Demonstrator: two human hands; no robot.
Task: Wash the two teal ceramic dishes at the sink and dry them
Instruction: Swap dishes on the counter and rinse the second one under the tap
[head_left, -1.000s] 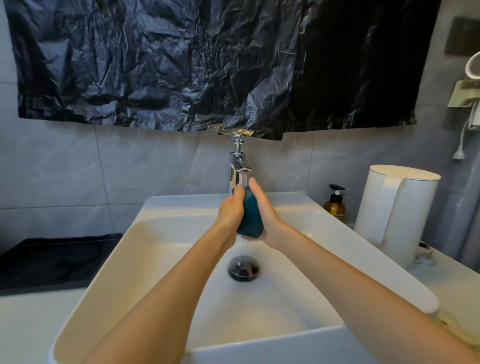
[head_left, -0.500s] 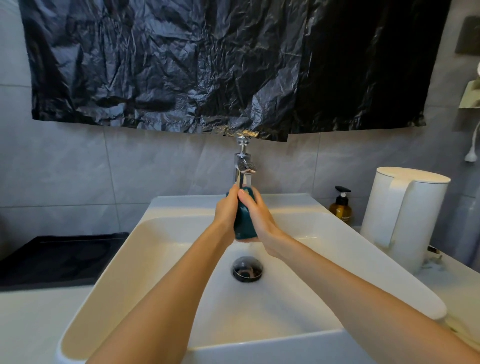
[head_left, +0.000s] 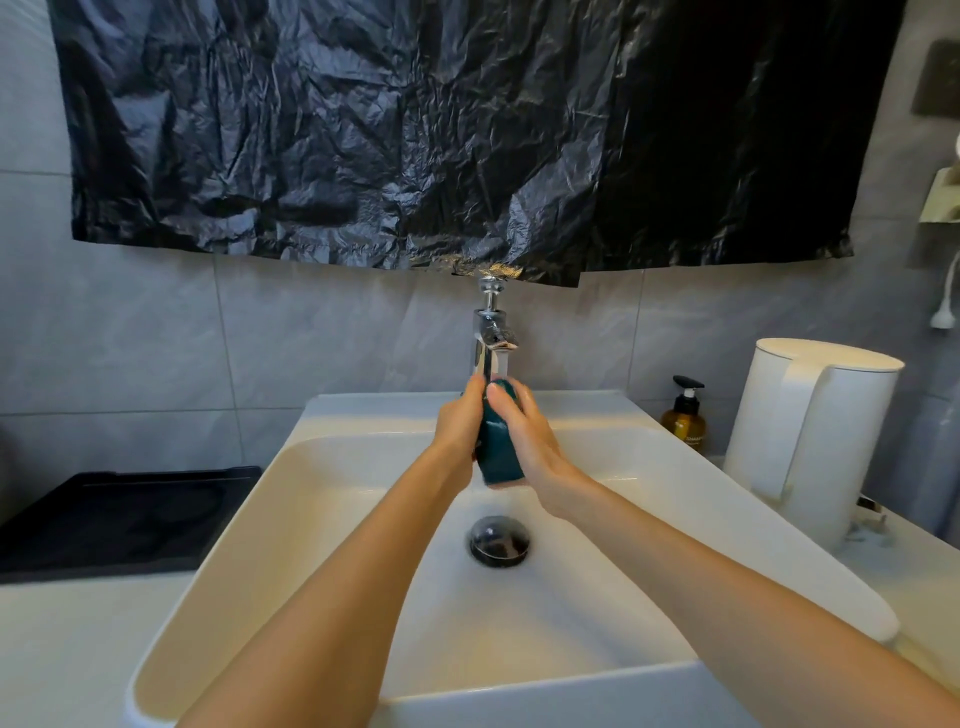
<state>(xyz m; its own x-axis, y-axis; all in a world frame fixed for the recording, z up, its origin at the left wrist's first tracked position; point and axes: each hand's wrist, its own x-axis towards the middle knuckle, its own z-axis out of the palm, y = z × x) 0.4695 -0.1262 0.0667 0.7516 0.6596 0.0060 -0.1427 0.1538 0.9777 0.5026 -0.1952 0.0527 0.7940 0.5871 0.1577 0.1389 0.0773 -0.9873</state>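
A teal ceramic dish (head_left: 498, 452) is held on edge between both my hands, right under the chrome tap (head_left: 491, 343) and above the white sink (head_left: 332, 467). My left hand (head_left: 457, 431) grips its left side, thumb up near the spout. My right hand (head_left: 530, 441) is pressed against its right face, fingers over the top rim. Only a narrow strip of the dish shows between my palms. The second teal dish is not in view.
The round metal drain (head_left: 500, 540) lies below my hands. A white kettle (head_left: 815, 441) and an amber pump bottle (head_left: 684, 415) stand on the right counter. A black tray (head_left: 114, 514) lies left of the sink. A black plastic sheet (head_left: 415, 130) hangs on the wall.
My hands have risen slightly with the dish toward the spout, and my right hand has slid further over its face. The dish now shows less between my palms.
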